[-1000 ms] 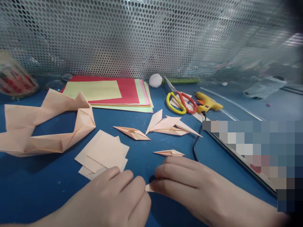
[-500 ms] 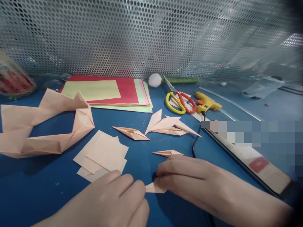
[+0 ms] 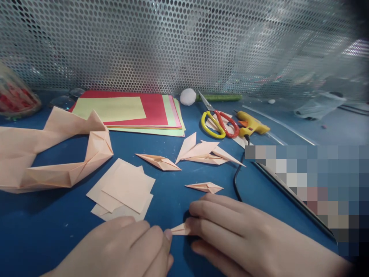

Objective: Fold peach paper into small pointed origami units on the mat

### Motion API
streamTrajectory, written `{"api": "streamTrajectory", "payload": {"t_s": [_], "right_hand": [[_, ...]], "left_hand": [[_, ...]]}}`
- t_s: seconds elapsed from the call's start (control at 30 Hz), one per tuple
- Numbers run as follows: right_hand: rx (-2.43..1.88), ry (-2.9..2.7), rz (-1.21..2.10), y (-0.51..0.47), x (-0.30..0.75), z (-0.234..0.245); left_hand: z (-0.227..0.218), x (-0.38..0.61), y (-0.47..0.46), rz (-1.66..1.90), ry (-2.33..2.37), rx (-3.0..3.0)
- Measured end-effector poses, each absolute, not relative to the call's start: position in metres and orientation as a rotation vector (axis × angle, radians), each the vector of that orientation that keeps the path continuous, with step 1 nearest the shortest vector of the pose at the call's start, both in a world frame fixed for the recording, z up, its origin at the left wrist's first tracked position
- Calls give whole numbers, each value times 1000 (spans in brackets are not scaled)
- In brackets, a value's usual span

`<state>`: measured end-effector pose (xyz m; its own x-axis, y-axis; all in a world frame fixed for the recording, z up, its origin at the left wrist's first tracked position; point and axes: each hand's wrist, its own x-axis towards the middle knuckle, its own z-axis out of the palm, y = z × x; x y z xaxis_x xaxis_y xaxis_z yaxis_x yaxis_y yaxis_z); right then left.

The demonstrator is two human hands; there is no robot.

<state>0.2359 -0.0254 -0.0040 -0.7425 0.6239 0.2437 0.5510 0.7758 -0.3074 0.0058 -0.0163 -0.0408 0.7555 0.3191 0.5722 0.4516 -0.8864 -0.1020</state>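
Between my hands, low over the blue table, is a small folded peach paper piece (image 3: 179, 229). My left hand (image 3: 135, 246) pinches its pointed left tip. The fingers of my right hand (image 3: 225, 231) close over its other end and hide it. One finished-looking folded paper petal (image 3: 206, 187) lies just beyond my right hand. Another petal (image 3: 161, 162) rests farther left, beside a cluster of folded petals (image 3: 201, 151). A loose stack of square peach paper sheets (image 3: 127, 186) lies just beyond my left hand.
A large folded peach paper form (image 3: 57, 175) stands at the left. Behind are stacked coloured sheets (image 3: 155, 109), a white ball (image 3: 188, 97), scissors (image 3: 221, 123) with yellow and red handles, and a yellow glue gun (image 3: 253, 124) with a black cord. A glass jar (image 3: 17, 98) stands far left.
My left hand has shifted slightly left and down. My right hand has turned and slid a little nearer me, uncovering more of the petal beyond it and covering more of the held piece.
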Motion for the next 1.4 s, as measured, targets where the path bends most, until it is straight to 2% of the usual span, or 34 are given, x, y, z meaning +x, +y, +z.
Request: {"api": "streamTrajectory", "payload": {"t_s": [0.13, 0.4, 0.6, 0.97, 1.07, 1.23, 1.4], "right_hand": [[-808, -2665, 386, -21, 238, -5], [-925, -2451, 723, -19, 236, -6], [-880, -2303, 622, -17, 230, -10], [-1069, -1996, 955, -19, 229, -6], [-1112, -1909, 1099, -20, 227, -5], [-1228, -1547, 1521, -26, 221, -3], [-1038, -1284, 1866, -27, 222, -10]], "left_hand": [[-38, 8, -11, -797, -634, -2807], [-31, 3, -4, -659, -1025, -3140], [-26, 3, -1, -663, -1024, -3204], [-16, 12, 5, -1067, -1362, -3350], [-9, 20, 8, -1049, -1495, -3325], [-5, 24, 11, -1144, -1722, -3362], [-13, 16, 5, -1289, -1901, -3556]]}}
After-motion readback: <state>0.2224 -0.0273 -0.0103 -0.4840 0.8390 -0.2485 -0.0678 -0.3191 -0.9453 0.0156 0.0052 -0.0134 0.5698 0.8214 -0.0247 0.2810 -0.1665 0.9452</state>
